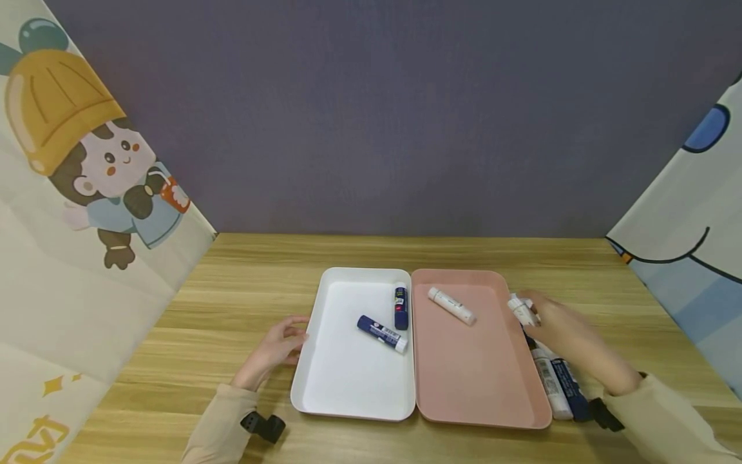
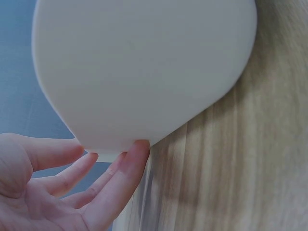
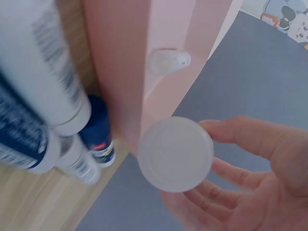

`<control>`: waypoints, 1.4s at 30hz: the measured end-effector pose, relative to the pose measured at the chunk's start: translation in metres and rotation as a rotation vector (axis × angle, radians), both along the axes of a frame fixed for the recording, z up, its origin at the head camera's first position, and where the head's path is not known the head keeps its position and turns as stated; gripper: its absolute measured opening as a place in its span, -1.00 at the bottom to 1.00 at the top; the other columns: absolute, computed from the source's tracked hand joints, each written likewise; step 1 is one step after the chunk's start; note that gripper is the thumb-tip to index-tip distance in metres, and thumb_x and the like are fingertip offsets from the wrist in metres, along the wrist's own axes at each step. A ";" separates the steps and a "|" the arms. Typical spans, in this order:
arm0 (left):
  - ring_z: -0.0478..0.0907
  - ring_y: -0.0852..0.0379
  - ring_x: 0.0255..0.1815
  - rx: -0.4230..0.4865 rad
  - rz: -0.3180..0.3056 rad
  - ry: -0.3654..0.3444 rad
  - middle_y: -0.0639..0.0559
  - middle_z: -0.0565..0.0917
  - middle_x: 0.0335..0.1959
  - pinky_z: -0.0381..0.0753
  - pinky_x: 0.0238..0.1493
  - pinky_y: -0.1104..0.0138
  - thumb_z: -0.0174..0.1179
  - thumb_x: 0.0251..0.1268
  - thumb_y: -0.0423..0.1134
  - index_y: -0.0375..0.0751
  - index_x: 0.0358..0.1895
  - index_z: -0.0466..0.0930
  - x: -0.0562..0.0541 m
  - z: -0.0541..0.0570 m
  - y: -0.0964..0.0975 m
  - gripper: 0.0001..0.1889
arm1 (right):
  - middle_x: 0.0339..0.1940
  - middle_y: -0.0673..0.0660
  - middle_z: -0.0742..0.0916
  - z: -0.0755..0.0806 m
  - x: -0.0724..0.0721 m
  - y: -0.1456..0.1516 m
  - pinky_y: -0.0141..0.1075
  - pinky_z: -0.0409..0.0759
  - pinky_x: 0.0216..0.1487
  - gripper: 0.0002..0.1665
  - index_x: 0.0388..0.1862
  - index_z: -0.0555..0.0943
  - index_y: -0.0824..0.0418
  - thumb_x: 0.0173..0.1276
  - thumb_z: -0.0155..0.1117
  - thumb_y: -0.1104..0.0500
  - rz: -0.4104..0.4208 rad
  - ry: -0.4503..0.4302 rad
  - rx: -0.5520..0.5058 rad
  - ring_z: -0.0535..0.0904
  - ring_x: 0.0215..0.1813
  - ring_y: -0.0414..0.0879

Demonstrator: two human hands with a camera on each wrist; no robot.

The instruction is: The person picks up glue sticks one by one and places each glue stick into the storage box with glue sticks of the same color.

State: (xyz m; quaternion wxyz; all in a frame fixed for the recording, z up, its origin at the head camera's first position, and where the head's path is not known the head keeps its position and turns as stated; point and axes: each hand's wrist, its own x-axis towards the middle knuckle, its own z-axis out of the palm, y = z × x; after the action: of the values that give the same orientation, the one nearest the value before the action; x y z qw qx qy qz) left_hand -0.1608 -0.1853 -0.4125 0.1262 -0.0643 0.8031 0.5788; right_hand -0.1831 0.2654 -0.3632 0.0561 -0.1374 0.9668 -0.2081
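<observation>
My left hand [image 1: 275,348] rests beside the white tray [image 1: 353,386], its fingertips touching the tray's left side. Nearly straight fingers [image 2: 120,180] meet the rim in the left wrist view. Over the right edge of the pink tray [image 1: 475,386], my right hand [image 1: 559,332] pinches a white glue stick [image 1: 522,310] between thumb and fingers. Its round end [image 3: 175,154] faces the right wrist camera. Two blue glue sticks, one upper [image 1: 401,306] and one slanted [image 1: 381,333], lie in the white tray. One white glue stick [image 1: 452,305] lies in the pink tray.
Right of the pink tray, more glue sticks lie on the wooden table [image 1: 249,277]: a large white one [image 1: 552,385], a large blue one [image 1: 570,390], and a smaller blue one [image 3: 98,127] and white one [image 3: 79,163]. A grey panel [image 1: 371,129] rises behind.
</observation>
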 end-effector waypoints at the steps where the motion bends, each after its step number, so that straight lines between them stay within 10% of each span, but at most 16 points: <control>1: 0.53 0.07 -0.38 0.001 0.000 0.001 -0.31 0.42 -0.12 0.58 -0.42 0.25 -0.06 0.28 -0.42 -0.40 0.19 0.21 0.000 0.000 0.000 -0.59 | -0.15 0.43 0.55 0.001 -0.001 -0.002 -0.22 0.43 -0.59 -0.34 0.20 0.20 0.49 0.20 0.16 0.20 0.004 0.004 0.000 0.51 -0.51 -0.01; 13: 0.54 0.07 -0.38 0.012 -0.002 0.008 -0.32 0.45 -0.14 0.59 -0.43 0.24 -0.07 0.28 -0.43 -0.42 0.19 0.20 0.001 0.001 0.000 -0.59 | -0.16 0.38 0.57 0.004 -0.012 -0.023 -0.33 0.36 -0.54 -0.35 0.19 0.24 0.41 0.19 0.21 0.17 0.066 0.018 -0.048 0.47 -0.48 -0.11; 28: 0.54 0.07 -0.37 0.018 0.003 0.005 -0.31 0.44 -0.14 0.59 -0.42 0.24 -0.08 0.28 -0.43 -0.42 0.19 0.20 0.000 0.000 0.001 -0.59 | -0.76 0.00 0.41 -0.002 -0.024 -0.051 -0.40 0.12 -0.70 -0.37 0.20 0.21 0.42 0.17 0.18 0.31 0.137 0.025 -0.068 0.11 -0.77 -0.23; 42: 0.54 0.07 -0.38 0.016 0.000 0.013 -0.31 0.45 -0.15 0.59 -0.43 0.24 -0.08 0.28 -0.44 -0.42 0.19 0.20 0.002 0.000 0.001 -0.60 | -0.55 0.08 0.53 -0.009 -0.033 -0.074 -0.33 0.28 -0.56 -0.39 0.13 0.29 0.40 0.07 0.21 0.36 0.160 0.056 -0.048 0.34 -0.57 -0.15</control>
State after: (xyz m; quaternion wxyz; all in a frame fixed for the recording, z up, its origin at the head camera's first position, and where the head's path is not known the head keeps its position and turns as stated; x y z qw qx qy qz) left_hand -0.1590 -0.1845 -0.4124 0.1217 -0.0594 0.7993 0.5854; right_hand -0.2165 0.1915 -0.3722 0.0421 -0.2213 0.9487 -0.2220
